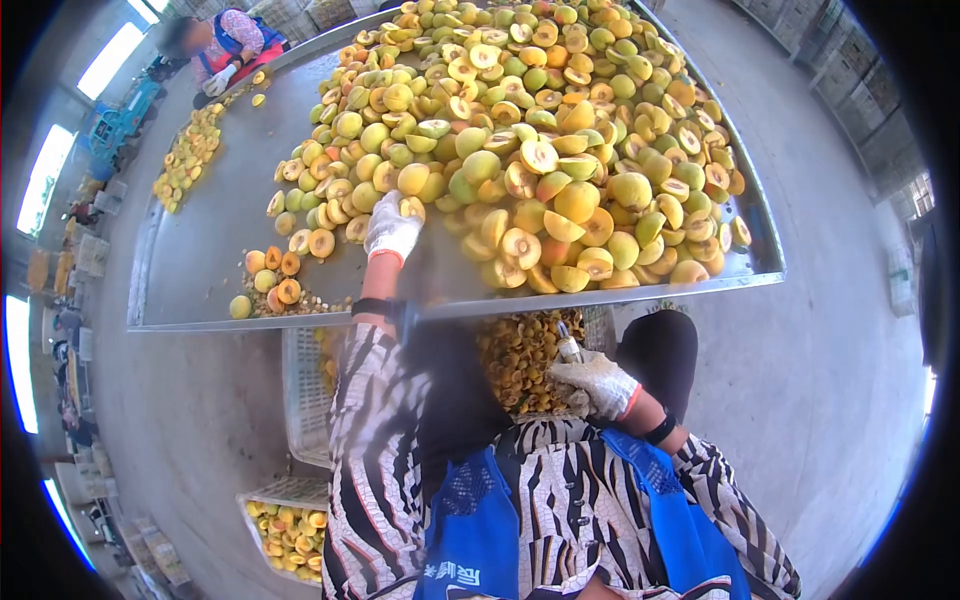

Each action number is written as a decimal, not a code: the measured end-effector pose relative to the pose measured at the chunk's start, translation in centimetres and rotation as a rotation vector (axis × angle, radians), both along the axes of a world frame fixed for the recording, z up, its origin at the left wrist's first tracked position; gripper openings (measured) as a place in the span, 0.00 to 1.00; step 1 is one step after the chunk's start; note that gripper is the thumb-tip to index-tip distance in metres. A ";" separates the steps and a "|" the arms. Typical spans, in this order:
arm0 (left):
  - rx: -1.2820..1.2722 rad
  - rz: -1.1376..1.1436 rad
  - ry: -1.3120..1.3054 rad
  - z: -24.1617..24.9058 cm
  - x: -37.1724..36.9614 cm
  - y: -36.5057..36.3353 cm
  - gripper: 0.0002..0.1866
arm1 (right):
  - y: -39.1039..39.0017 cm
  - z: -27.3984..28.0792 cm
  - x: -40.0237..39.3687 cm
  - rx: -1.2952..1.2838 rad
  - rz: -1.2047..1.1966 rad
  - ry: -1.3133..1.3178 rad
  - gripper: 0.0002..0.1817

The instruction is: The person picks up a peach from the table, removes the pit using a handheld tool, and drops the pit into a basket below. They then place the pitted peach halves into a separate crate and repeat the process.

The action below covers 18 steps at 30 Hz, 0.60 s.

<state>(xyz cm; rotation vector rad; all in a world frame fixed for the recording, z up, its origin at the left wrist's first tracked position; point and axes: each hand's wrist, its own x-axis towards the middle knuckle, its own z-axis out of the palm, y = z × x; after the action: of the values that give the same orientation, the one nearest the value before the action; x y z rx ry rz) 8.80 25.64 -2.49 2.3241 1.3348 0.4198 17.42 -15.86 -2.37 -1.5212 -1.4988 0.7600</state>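
Observation:
My left hand [393, 230], in a white knit glove, reaches onto the metal table [440, 268] at the front edge of the fruit heap. Its fingers are closed around a peach half [411, 208], beside other whole and halved yellow peaches [575, 202]. Below the table edge, over my lap, my gloved right hand [595, 382] is closed on a small pitting tool [568, 346] with a pale handle and a narrow metal tip pointing up. The exact shape of the tip is hard to make out. Under this hand lie many brown pits and scraps [525, 360].
A raised metal rim [600, 300] borders the table. Several peach halves with loose pits [275, 283] lie front left. A pale crate [305, 400] stands below, and a crate [285, 490] holds peaches. Across the table, another person [235, 45] works beside a smaller pile [190, 155].

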 end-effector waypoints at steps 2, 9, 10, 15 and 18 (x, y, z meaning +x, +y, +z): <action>0.033 -0.010 -0.173 -1.4 -1.7 -0.9 0.24 | -0.5 -0.6 0.0 -0.107 0.036 0.038 0.20; -1.113 0.305 -1.255 0.4 -6.5 -11.3 0.16 | 1.8 4.5 -2.1 -0.448 -0.175 0.332 0.14; -1.104 0.248 -1.289 -1.3 -6.8 -12.2 0.18 | 2.7 6.4 -3.0 -0.591 -0.330 0.582 0.14; -1.573 0.276 -1.465 4.3 -6.5 -20.6 0.21 | 4.4 8.1 -4.0 -0.428 -0.296 0.176 0.14; -1.522 0.135 -1.393 4.1 -6.5 -23.0 0.19 | 4.6 7.8 -4.6 -0.372 -0.320 -0.156 0.17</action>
<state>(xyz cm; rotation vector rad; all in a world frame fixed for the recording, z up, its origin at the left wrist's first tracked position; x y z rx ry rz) 2.33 2.69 1.65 0.3698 0.5477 0.5564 12.77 -11.28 5.40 -2.0813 -1.2204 0.7701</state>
